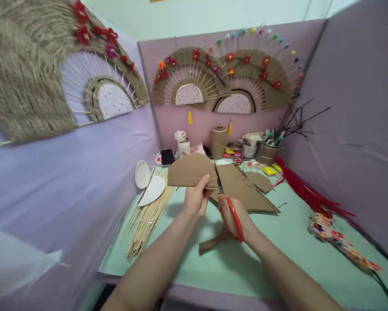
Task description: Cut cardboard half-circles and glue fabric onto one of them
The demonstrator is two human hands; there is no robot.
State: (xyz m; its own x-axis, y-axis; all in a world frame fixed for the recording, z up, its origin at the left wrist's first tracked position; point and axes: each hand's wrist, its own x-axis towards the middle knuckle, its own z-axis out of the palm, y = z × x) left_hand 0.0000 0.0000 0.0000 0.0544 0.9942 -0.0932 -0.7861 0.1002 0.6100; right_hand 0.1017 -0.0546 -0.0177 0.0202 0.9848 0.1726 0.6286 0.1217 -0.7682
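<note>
A half-round piece of brown cardboard point(191, 167) is gripped at its lower straight edge by my left hand point(196, 198), thumb on its near face. My right hand point(234, 214) is closed on red-handled scissors point(235, 218). Their blades stand upright beside the right edge of the half-round, though I cannot tell whether they touch it. Behind them a larger cut sheet of cardboard point(244, 190) lies flat on the table. A narrow cardboard strip point(210, 245) rests below my hands, partly in shadow.
Thin wooden sticks point(148, 224) and a white half-circle point(153, 191) lie at left. A twine spool point(218, 142) and a pot of pens point(269, 151) stand at the back. Red strands point(300, 185) and a flower-patterned wrapped tool with a cord point(339, 244) lie at right.
</note>
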